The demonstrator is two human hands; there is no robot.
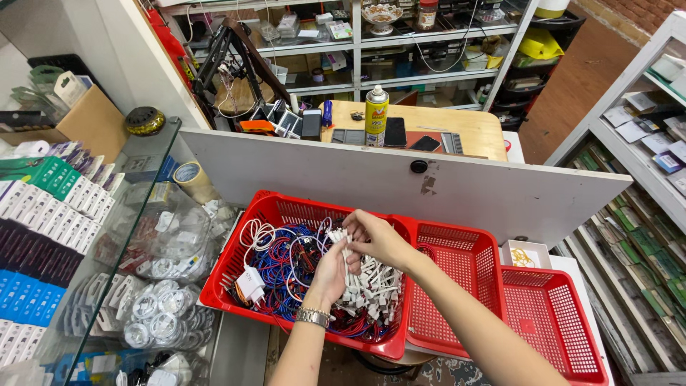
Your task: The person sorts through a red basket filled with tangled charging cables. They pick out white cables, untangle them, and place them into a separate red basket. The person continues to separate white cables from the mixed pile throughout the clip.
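Plastic latticework makes up the big red basket [286,214], its walls a grid of small holes and its rim smooth and rounded. Inside lies a knot of thin red and blue wires [275,268] tangled with glossy white cables, and a white charger block [250,284] sits at about 8 o'clock in the heap. 2 more red baskets [457,286] of the same mesh stand to the 3 o'clock side, the far one cut off by the picture's lower edge.

Both hands meet over the middle of the big basket. The left hand [330,275], palm up with a metal link watch on its wrist, is closed around a bunch of short white cables [350,268] with stubby plug ends, which stand up out of the fist. The right hand [379,239] comes in from 4 o'clock, wrist bent, fingers curled and pinching the top of that same bunch; exactly which cable its fingertips hold is hidden behind the knuckles.

A grey board [500,193] with a scuffed patch walls off the wooden worktop [464,125] at 12 o'clock, where a yellow spray can [376,114] stands upright. At 9 o'clock a glass case [143,236] holds coiled white cables in clear bags, blurred by reflections.
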